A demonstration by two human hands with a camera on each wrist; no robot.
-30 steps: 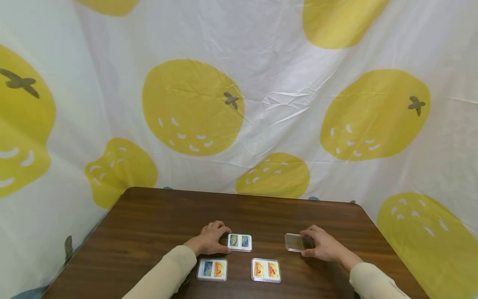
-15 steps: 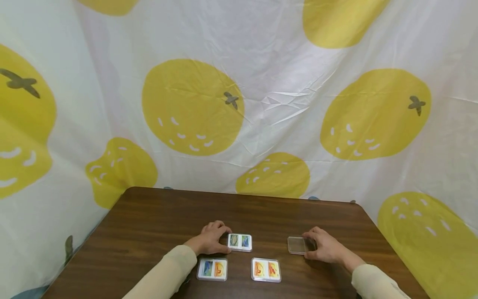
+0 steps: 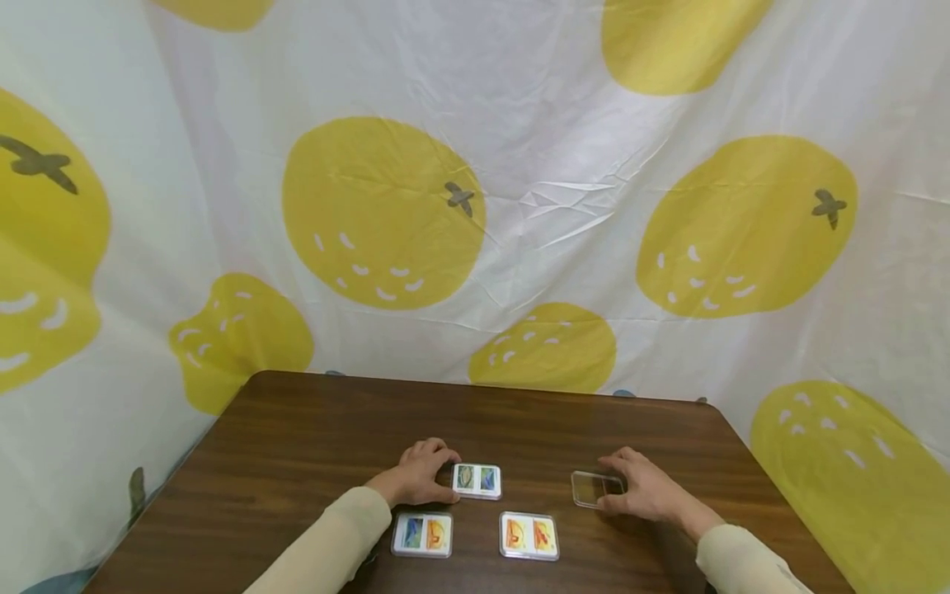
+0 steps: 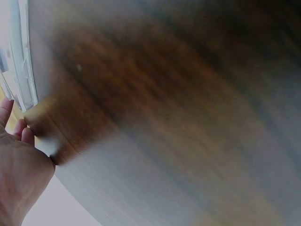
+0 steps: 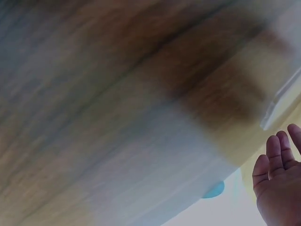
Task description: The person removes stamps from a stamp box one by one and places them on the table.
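In the head view, my left hand [image 3: 417, 477] grips the left end of a clear-rimmed case [image 3: 477, 482], its thumb at the near edge and its fingers at the far edge. Two small colour pictures show on the white face of that case. To the right, my right hand [image 3: 644, 488] pinches a clear, see-through plastic lid or empty case [image 3: 588, 488] by its right end, between thumb and fingers. Part of its outline shows at the edge of the right wrist view. Two more picture cases lie nearer: a blue-and-orange one [image 3: 422, 535] and an orange one [image 3: 529, 536].
The dark wood-grain table [image 3: 356, 412] has rounded far corners. A white cloth [image 3: 534, 148] with large yellow lemon prints hangs behind it and along both sides.
The right hand and the clear piece shift slightly right and toward the person, then the hand comes back left a little as the piece tilts. The left hand and picture cases stay put.
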